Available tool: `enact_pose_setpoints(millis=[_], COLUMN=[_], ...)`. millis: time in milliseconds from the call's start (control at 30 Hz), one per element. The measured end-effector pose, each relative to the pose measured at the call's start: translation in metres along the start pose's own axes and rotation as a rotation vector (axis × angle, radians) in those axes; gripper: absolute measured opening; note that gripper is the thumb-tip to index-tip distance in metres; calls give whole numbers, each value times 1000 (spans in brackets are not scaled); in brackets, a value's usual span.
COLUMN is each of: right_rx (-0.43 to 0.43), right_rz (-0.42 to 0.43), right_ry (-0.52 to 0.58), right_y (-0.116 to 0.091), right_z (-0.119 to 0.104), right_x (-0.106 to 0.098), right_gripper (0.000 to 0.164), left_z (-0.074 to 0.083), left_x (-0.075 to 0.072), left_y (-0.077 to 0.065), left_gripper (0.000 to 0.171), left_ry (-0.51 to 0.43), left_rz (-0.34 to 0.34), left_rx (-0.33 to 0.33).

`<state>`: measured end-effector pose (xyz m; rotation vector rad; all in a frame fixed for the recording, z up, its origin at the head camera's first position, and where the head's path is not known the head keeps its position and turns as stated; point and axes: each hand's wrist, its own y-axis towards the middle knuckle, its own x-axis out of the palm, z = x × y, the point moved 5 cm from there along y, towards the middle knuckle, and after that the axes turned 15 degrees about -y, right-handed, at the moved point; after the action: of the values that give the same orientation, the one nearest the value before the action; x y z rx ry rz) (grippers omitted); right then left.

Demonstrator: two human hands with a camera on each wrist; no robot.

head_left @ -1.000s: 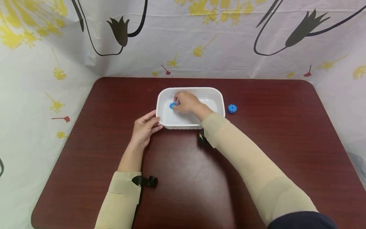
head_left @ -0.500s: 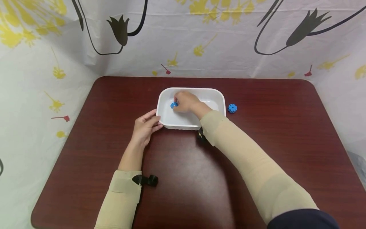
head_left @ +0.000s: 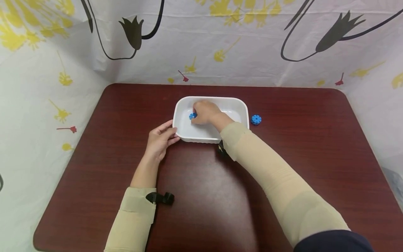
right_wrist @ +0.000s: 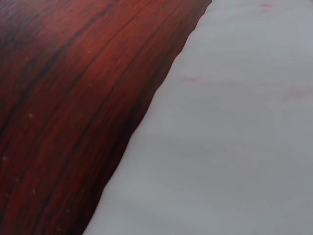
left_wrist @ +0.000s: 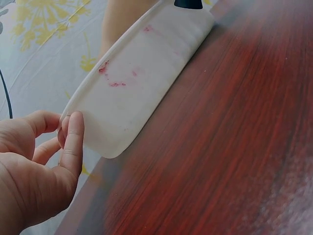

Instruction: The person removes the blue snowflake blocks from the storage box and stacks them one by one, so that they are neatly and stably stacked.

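A white rectangular plastic tray (head_left: pixel 204 134) stands on the dark red-brown table. My left hand (head_left: pixel 158 140) pinches its near left corner; in the left wrist view the thumb (left_wrist: pixel 73 142) lies on the outer wall and fingertips are at the rim. My right hand (head_left: pixel 206 112) reaches down inside the tray, fingers curled, pinching a small blue notched disc (head_left: pixel 191 116), partly covered by the fingers. To the right of the tray lie blue notched discs (head_left: pixel 256 119), looking stacked. In the right wrist view only the tray's outer wall (right_wrist: pixel 220 147) and table show; the hand is hidden.
The wood-grain table (head_left: pixel 315 157) reaches back to a white flower-patterned cloth (head_left: pixel 245 63). My right forearm (head_left: pixel 270 175) crosses over the tray's near right rim. A black wrist camera (head_left: pixel 168 198) sits on the left sleeve, and another (head_left: pixel 221 148) is under the right wrist.
My right hand and the blue disc have shifted very slightly to the right inside the tray. The left hand stays on the corner, and the discs outside lie as before.
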<state>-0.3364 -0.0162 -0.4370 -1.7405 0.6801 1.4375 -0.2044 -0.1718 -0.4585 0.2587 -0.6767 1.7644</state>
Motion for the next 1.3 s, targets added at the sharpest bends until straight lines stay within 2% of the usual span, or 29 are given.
enact_pose_setpoints(millis=[600, 767, 900, 1167, 1300], right_rx=[-20, -16, -36, -58, -75], right_rz=[10, 48, 93, 133, 194], right_ry=[-97, -137, -111, 24, 81], right_y=[-1, -1, -2, -12, -20], right_z=[-4, -5, -6, -2, 3], right_x=[-2, -4, -7, -14, -20], right_gripper=[32, 36, 37, 39, 38], left_z=[1, 0, 0, 0, 1], left_x=[0, -1, -1, -1, 0], left_y=[0, 0, 0, 0, 0], left_gripper=[43, 43, 43, 43, 45], left_ry=[12, 16, 23, 20, 7], left_rz=[-2, -9, -15, -18, -26], left_rx=[6, 3, -1, 1, 2])
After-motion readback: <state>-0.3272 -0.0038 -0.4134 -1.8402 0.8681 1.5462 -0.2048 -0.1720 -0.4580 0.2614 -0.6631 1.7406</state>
